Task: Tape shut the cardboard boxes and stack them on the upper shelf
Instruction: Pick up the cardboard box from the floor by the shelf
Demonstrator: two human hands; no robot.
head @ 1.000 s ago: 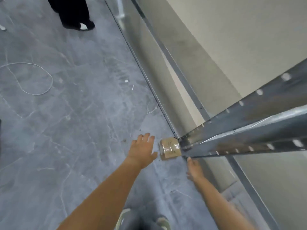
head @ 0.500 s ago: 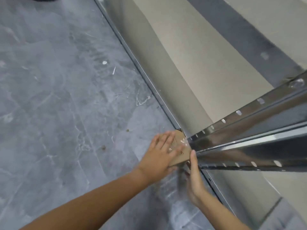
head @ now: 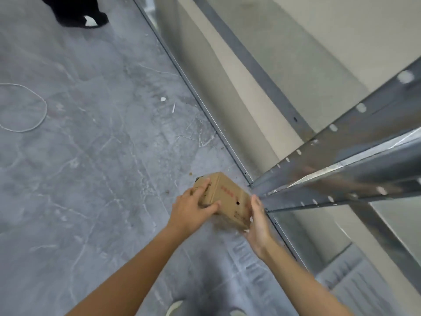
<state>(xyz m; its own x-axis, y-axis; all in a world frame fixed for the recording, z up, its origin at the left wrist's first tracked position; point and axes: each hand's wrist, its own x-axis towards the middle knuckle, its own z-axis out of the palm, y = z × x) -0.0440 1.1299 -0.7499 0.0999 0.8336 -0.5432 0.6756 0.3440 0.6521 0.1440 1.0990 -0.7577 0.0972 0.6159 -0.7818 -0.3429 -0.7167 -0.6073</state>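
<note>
— Down by the foot of the metal shelf post [head: 337, 179], over the grey floor [head: 91, 179]: holding what?
— Small cardboard box [head: 224, 198], closed, tilted, contents hidden.
— Hands?
— Left hand [head: 193, 208] curled round the near-left end; right hand [head: 258, 224] cupping the right end, fingers underneath.
— Touching the floor?
— Cannot tell.

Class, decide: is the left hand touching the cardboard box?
Touching. The head view shows the left hand with fingers laid over the cardboard box and its thumb pressed on the near face.
</note>
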